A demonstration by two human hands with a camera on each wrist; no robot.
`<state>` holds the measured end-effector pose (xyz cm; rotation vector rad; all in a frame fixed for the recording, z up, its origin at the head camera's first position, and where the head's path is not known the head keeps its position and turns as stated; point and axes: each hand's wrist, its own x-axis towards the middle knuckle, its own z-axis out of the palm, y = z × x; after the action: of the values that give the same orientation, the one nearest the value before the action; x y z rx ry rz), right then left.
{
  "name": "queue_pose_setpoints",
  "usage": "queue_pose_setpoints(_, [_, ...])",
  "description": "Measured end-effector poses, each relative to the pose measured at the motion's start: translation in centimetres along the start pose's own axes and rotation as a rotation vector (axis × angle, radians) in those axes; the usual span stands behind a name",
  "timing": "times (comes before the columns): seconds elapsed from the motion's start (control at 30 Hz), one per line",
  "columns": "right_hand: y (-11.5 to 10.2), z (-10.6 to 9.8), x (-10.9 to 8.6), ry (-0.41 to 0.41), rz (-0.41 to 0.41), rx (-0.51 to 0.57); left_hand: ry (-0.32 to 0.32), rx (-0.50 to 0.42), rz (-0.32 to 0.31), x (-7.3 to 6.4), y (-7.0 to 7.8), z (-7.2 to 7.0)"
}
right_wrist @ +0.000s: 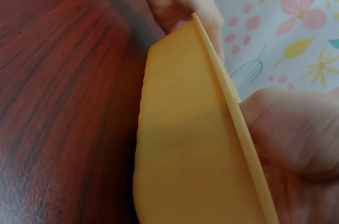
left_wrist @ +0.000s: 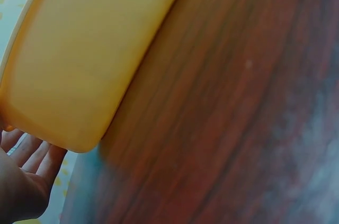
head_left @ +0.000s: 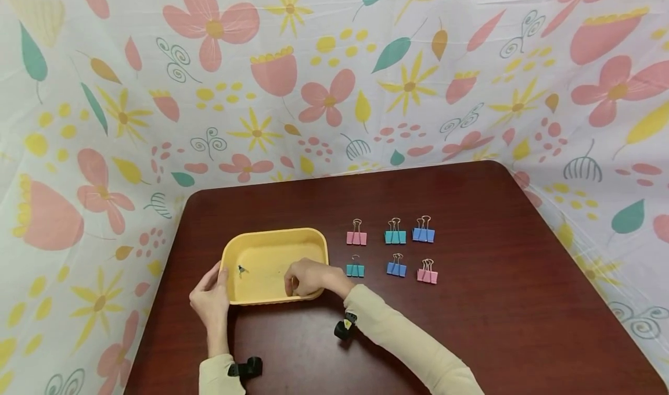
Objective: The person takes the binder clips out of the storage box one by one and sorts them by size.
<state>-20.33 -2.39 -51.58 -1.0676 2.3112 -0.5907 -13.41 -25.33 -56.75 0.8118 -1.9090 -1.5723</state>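
- The yellow tray [head_left: 269, 255] sits on the brown table [head_left: 496, 325], left of the clips.
- The left hand [head_left: 211, 299] grips the tray's left end, thumb at the rim and fingers along the outside; a light, steady hold there should be enough to stop it sliding.
- The right hand [head_left: 310, 276] reaches into the near right corner with bent fingers (I cannot tell whether they grasp anything, as the fingertips are hidden).
- For good work in that corner, the wrist had best clear the rim, so that it does not tip the tray.
- A small dark piece [head_left: 241, 269] lies inside near the left end, apart from the right hand.
- Six binder clips in two rows, including a teal one [head_left: 355, 270] nearest the forearm, call for a sleeve carried high.
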Motion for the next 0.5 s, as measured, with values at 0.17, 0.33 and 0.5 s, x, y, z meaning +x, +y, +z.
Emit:
queue_pose_setpoints(0.17, [0.37,0.08,-0.12,0.089,-0.046,0.082,0.012,0.000,-0.009,-0.10,0.03,-0.09])
queue_pose_setpoints(0.33, [0.57,0.46,-0.13,0.202,-0.077,0.183,0.020,0.001,0.003,-0.03,-0.03,-0.05])
queue_pose_setpoints(0.5, [0.58,0.10,-0.73,0.279,-0.102,0.279,0.024,-0.007,0.011,-0.02,-0.09,0.04])
